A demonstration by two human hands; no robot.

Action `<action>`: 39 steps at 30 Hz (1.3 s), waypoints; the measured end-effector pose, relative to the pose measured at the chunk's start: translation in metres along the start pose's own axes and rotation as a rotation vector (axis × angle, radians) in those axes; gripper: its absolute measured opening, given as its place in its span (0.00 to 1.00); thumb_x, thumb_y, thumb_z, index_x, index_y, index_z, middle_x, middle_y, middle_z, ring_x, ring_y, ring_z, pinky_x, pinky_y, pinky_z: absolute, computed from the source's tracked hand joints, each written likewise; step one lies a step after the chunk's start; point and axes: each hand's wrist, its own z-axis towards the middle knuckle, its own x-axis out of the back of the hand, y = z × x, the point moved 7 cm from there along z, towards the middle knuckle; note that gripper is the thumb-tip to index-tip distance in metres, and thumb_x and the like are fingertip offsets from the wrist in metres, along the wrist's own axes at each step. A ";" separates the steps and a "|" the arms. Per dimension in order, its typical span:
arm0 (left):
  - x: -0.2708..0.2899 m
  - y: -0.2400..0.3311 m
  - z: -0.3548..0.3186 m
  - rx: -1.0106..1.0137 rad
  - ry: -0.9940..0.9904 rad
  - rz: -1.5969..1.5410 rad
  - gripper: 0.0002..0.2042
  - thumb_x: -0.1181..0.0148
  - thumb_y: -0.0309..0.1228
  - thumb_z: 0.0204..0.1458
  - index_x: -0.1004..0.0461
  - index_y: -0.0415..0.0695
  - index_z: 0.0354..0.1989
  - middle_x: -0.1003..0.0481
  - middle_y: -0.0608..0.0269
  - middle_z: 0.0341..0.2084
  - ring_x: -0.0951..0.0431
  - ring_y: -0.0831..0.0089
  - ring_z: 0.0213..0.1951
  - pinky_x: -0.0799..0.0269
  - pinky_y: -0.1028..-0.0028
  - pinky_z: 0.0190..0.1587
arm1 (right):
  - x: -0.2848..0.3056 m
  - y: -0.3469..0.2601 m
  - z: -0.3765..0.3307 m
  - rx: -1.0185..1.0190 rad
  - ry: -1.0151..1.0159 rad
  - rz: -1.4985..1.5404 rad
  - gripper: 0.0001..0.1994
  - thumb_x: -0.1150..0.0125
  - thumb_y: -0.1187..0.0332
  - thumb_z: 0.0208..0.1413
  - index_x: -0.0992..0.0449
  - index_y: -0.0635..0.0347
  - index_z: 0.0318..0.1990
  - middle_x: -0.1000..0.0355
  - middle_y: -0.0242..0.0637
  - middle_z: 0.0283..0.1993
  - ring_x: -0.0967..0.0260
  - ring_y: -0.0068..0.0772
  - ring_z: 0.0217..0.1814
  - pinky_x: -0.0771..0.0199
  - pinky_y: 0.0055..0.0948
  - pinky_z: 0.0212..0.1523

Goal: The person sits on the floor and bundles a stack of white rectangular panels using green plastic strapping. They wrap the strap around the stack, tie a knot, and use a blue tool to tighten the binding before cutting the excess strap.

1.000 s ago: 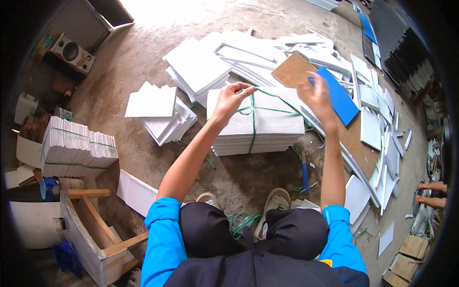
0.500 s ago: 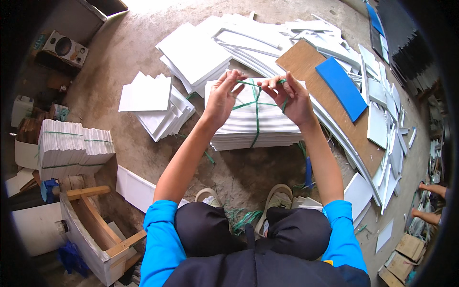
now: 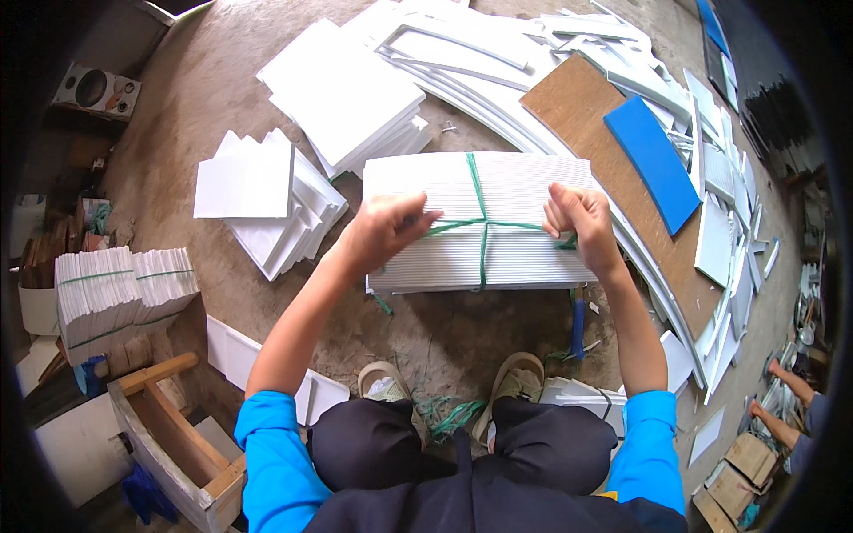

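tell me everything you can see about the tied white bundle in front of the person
The bundle is a rectangular stack of thin white sheets, their edges showing as fine ridges. It lies flat on the dirt floor. Green string crosses it lengthwise and crosswise, meeting near the middle. The left hand presses on its left part, fingers at the string; the right hand grips the string near the right edge.

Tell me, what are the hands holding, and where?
Both hands, left hand and right hand, grip the green string tied crosswise around the white sheet bundle, each pinching the horizontal strand on its own side.
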 end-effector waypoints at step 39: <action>-0.052 0.043 -0.005 0.429 0.201 -0.455 0.08 0.48 0.32 0.52 0.27 0.42 0.36 0.25 0.57 0.23 0.24 0.64 0.27 0.32 0.70 0.32 | -0.054 -0.086 0.045 0.669 -0.048 -1.326 0.09 0.48 0.67 0.52 0.26 0.62 0.36 0.31 0.37 0.43 0.41 0.37 0.51 0.37 0.34 0.51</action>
